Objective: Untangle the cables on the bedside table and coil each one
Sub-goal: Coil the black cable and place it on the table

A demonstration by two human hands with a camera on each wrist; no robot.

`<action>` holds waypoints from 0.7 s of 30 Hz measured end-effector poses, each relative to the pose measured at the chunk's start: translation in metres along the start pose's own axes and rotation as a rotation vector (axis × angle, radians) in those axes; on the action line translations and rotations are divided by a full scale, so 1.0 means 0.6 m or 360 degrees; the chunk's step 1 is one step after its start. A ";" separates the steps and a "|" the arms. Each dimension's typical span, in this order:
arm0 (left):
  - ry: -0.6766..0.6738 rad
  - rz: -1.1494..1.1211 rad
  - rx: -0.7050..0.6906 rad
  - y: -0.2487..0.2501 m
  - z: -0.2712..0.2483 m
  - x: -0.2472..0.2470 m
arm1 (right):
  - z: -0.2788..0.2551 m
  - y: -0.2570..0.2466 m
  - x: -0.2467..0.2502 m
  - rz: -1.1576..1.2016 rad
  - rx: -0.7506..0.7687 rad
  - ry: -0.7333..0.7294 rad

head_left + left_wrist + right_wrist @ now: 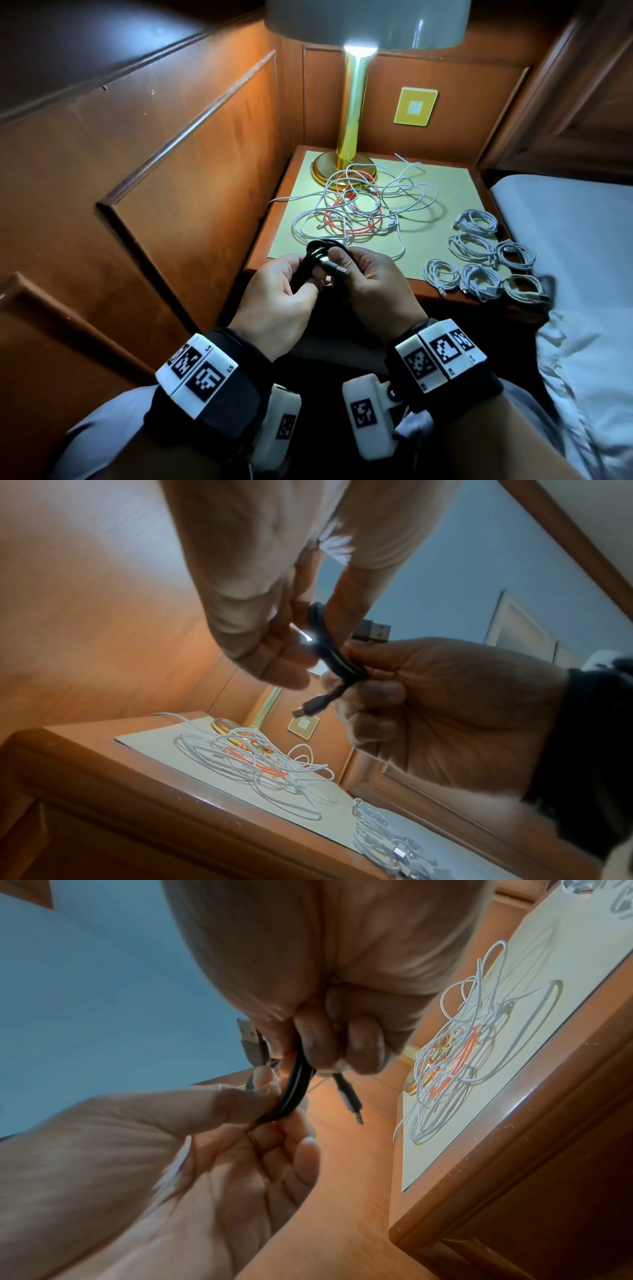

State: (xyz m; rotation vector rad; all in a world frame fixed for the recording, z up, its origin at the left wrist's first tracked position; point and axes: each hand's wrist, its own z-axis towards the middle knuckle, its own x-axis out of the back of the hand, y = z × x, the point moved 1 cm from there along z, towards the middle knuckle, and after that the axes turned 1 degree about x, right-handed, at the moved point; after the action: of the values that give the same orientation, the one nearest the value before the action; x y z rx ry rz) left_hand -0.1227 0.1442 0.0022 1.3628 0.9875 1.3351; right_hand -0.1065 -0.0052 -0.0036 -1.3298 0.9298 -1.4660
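A black cable (317,253) is gathered into a small coil in the air just in front of the bedside table (455,301). My left hand (291,291) pinches the coil from the left and my right hand (363,277) grips it from the right. Its silver USB plug (334,267) sticks out by the right thumb. In the left wrist view the black cable (337,658) shows a small plug hanging down. The right wrist view shows the same black cable (294,1088) between both hands. A tangle of white and red cables (363,209) lies mid-table.
Several coiled white cables (479,253) lie on the table's right side near the bed (565,240). A gold lamp (352,113) stands at the back of the table. Wooden wall panels close the left side and the back.
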 end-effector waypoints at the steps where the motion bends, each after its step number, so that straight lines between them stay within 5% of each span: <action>1: 0.0057 0.0010 -0.0017 0.000 0.000 -0.002 | 0.001 -0.001 0.000 -0.0002 -0.0007 0.0001; 14: 0.0614 0.0685 -0.0517 0.008 -0.002 0.001 | -0.001 -0.005 0.013 -0.0084 0.0030 0.0004; 21: 0.0504 0.0947 -0.0917 0.016 -0.003 -0.002 | -0.002 0.000 0.007 -0.0136 0.0112 -0.0005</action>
State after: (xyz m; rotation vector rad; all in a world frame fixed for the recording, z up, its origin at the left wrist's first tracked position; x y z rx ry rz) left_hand -0.1251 0.1414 0.0110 1.0369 0.3221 2.1298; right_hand -0.1076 -0.0090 -0.0027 -1.3338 0.8207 -1.5471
